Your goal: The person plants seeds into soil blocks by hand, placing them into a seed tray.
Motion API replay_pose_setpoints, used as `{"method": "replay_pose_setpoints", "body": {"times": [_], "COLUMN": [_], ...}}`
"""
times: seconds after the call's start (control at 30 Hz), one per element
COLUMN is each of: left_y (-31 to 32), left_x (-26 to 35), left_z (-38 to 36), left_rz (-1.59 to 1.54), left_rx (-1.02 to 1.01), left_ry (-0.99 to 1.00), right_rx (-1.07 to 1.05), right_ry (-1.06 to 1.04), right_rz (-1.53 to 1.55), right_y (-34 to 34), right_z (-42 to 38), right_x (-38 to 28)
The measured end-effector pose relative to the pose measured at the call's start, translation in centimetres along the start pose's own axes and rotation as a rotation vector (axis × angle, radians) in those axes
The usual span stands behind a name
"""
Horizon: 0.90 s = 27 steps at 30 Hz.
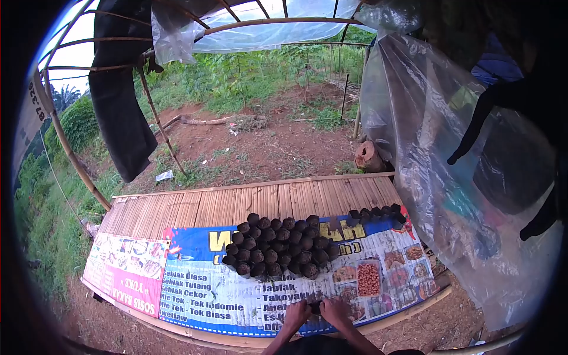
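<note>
Near the front edge of the printed banner [236, 290], the left hand [297, 312] and right hand [335, 311] met, both clenched around a small dark bag [316, 307]. Behind them on the banner sat a cluster of soil-filled black seedling bags [279, 246], and right of that a short row of bags [378, 212] beside hanging plastic sheeting [426, 154].

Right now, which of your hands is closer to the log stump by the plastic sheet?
Right. The right hand sits on the side toward the log stump, which lies far beyond the platform. The left hand is beside it, slightly farther away.
</note>
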State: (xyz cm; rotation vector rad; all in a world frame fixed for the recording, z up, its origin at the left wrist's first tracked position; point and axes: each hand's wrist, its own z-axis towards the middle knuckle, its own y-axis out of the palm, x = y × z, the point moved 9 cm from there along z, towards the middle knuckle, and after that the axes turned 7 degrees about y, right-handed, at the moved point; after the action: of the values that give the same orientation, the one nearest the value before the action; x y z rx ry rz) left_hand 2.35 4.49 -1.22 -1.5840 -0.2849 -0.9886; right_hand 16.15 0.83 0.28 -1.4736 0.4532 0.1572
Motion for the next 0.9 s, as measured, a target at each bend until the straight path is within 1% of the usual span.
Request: {"method": "replay_pose_setpoints", "body": {"times": [0.07,0.13,0.2,0.27,0.3,0.4,0.53,0.6,0.63,0.7,0.8,0.9], "left_y": [0.0,0.1,0.2,-1.0,-1.1,-0.2,-0.8,-0.9,-0.7,-1.2,-1.9,-1.3], "left_x": [-0.3,-1.1,-1.6,-0.5,-0.6,-1.9,-1.8,-1.6,-1.6,-0.7,0.4,-0.4], "left_z": [0.0,0.2,0.3,1.0,1.0,1.3,1.6,1.0,1.0,1.0,0.9,0.3], "left_rz": [-0.013,-0.036,-0.060,-0.075,-0.091,-0.061,-0.055,-0.100,-0.062,-0.071,-0.092,-0.089], "left_rx": [0.012,0.034,0.004,0.026,0.021,-0.031,-0.025,0.016,-0.003,-0.023,-0.054,-0.047], "left_ry": [-0.008,-0.015,-0.053,-0.004,-0.027,-0.014,-0.050,-0.034,-0.014,-0.009,-0.007,-0.011], "right_rx": [0.020,0.041,-0.059,-0.027,-0.011,-0.026,-0.060,-0.008,-0.009,-0.101,-0.054,-0.035], "right_ry": [-0.002,-0.001,0.127,0.093,0.066,0.088,0.077,0.068,0.069,0.142,0.102,0.134], "right_rz": [0.018,0.037,0.065,0.074,0.079,0.020,0.034,0.078,0.076,0.123,0.141,0.076], "right_y": [2.2,2.2,3.3,2.6,2.4,4.3,4.0,4.0,3.8,3.8,2.2,3.6], "right_z": [0.1,0.1,0.3,0.9,0.4,0.5,0.6,0.1,-0.2,0.0,-0.1,-0.4], "right_x": [1.2,1.4,2.6,2.0,1.8,2.7,2.3,2.4,2.4,2.6,1.7,2.6]}}
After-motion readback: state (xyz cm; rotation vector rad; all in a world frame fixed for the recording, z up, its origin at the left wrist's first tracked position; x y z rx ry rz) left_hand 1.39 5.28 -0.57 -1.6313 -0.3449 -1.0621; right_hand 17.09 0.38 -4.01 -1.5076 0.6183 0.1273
